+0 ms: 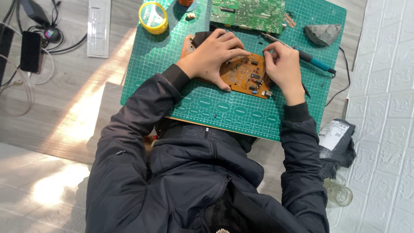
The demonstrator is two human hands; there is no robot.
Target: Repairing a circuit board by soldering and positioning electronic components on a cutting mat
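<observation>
The left hand (214, 55) covers much of the orange circuit board (248, 75); the right hand (282, 69) hides the soldering iron's (312, 60) grip and the board's right edge; the green circuit board (250, 15) is cut off by the top edge; its parts are too small to tell.

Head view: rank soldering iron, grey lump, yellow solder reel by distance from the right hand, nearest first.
From the right hand:
1. Soldering iron: its blue handle lies on the mat just beside the hand, toward the wall side.
2. Grey lump: farther up the mat, near its corner.
3. Yellow solder reel: far corner, past the left hand.
</observation>
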